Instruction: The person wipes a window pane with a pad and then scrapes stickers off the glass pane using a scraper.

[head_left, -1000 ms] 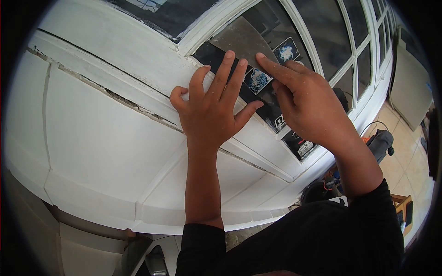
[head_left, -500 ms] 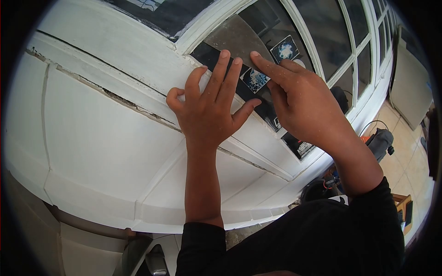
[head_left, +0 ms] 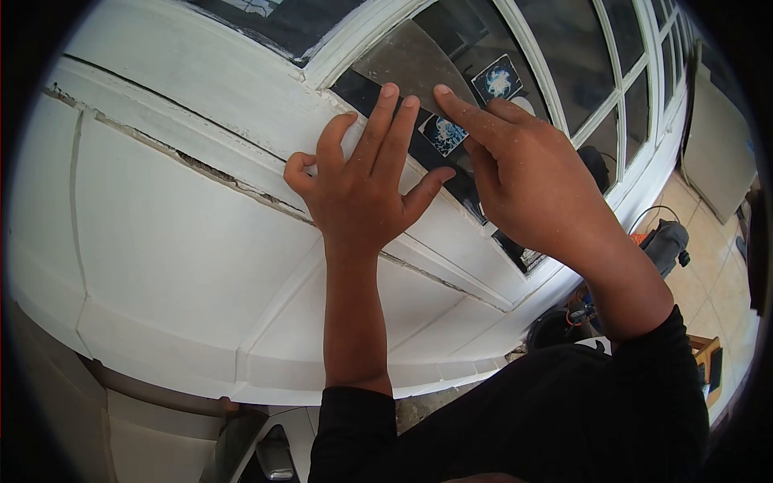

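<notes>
My left hand (head_left: 362, 181) is spread over the lower edge of a white window frame (head_left: 451, 205), with nothing in it. Its two longest fingertips reach the dark glass pane (head_left: 358, 90). My right hand (head_left: 539, 177) is over the same pane, its index finger stretched toward a grey-brown patch (head_left: 407, 56) seen at the glass. No held thing shows in it; its palm side is hidden. Between the hands is a blue-and-white sticker (head_left: 443, 135). A second sticker (head_left: 497, 79) sits just above my right hand.
White wall panelling (head_left: 177, 233) with a cracked ledge runs below the window. More panes (head_left: 564, 48) continue to the right. A grey board (head_left: 717, 137) leans over the tiled floor (head_left: 688, 294), near a dark grey object (head_left: 664, 245). A silver door handle (head_left: 276, 460) shows at the bottom.
My left hand has shifted slightly up and left. The right hand has moved only a little, its index finger still stretched out.
</notes>
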Demonstrator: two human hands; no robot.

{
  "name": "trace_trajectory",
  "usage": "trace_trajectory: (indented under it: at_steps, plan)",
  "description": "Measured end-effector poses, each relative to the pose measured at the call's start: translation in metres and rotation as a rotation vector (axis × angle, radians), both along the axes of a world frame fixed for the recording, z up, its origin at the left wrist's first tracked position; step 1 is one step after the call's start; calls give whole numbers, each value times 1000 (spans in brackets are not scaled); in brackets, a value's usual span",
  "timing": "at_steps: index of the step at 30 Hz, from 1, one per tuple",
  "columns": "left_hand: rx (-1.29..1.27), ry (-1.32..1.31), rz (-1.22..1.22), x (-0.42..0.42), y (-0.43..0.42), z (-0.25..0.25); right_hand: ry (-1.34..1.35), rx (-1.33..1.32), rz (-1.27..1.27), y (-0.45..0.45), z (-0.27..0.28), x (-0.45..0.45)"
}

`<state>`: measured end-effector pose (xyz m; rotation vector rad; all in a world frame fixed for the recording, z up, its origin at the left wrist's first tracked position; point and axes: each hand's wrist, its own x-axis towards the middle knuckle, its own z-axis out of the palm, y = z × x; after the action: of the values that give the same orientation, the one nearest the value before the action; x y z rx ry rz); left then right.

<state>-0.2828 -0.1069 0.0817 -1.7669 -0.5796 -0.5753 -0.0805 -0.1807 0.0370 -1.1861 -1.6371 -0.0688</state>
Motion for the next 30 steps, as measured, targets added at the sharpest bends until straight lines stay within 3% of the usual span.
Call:
trace_trajectory:
  at_steps: [20,22,25,30]
  plan:
    - [-45,44,41,2,2,-3,16,-22,1,2,2,8]
    - [-45,28,33,2,3,-3,-13,84,-47,4,-3,7]
    - [-54,15,13,2,2,-4,30,-107,41,-2,9,6]
    - [-36,16,5,1,3,-4,-10,-44,-19,0,5,3]
